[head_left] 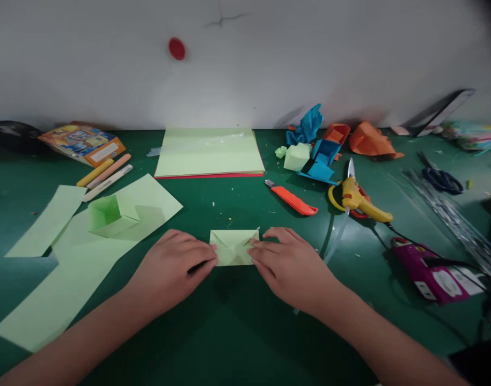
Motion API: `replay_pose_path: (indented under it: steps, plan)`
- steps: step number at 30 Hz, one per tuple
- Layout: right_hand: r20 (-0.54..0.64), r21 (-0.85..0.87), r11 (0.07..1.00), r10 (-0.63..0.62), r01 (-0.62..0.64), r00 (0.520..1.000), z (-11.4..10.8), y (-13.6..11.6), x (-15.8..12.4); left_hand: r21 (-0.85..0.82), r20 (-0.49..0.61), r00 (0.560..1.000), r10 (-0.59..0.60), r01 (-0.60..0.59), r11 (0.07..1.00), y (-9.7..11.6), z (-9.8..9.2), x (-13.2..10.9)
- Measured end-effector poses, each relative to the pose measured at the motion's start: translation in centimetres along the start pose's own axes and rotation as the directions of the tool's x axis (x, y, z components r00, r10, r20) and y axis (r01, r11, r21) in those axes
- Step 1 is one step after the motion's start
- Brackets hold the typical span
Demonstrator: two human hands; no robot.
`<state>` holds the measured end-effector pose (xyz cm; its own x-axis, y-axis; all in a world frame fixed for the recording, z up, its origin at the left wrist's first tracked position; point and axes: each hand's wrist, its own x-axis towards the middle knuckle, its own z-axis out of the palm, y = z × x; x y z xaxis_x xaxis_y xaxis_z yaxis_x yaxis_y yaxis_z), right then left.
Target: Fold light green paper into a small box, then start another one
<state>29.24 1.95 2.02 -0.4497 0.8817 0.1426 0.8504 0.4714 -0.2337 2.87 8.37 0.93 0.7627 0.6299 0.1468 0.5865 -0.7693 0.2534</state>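
Note:
A small folded piece of pale green paper [234,249] lies flat on the green table, with diagonal creases at its two upper corners. My left hand [178,264] has its fingers closed on the paper's left edge. At the right edge, my right hand [289,265] pinches the same paper, its fingertips over the upper right corner. Left of my hands, an open pale green paper box [112,215] sits on larger cut sheets [78,273] of the same paper.
Behind my hands lie a stack of green sheets [209,153] and an orange cutter [293,200]. To the right are a yellow glue gun [360,201], a purple box [430,271] with cables, dark scissors [442,178] and blue folded paper [321,161]. Markers [108,174] lie at the left.

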Motion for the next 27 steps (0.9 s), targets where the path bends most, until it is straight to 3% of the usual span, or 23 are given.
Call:
replay_pose_path:
  steps: [4,10,14,19,27]
  plan:
    - [-0.032,0.060,0.998,0.003,-0.001,0.999,0.1,0.3,0.5,0.087,0.068,0.993,-0.097,0.091,0.992,-0.3,-0.2,2.6]
    - [-0.092,0.017,0.998,0.058,-0.057,0.994,0.1,0.1,1.4,0.156,0.171,0.979,-0.111,0.084,0.984,0.0,-1.3,5.5]
    - [-0.043,0.042,0.999,0.026,-0.024,0.999,0.5,0.3,1.7,0.126,0.209,0.977,-0.051,0.025,0.992,0.2,-1.4,5.2]
    - [-0.046,0.058,0.998,0.000,0.003,0.999,1.0,0.4,1.3,0.060,0.156,0.987,0.036,-0.046,0.997,-0.1,-0.6,4.2]
    - [-0.056,-0.002,0.999,0.040,-0.040,0.998,1.3,0.5,0.4,0.002,0.130,0.991,0.027,-0.027,1.000,-0.3,0.0,4.7]
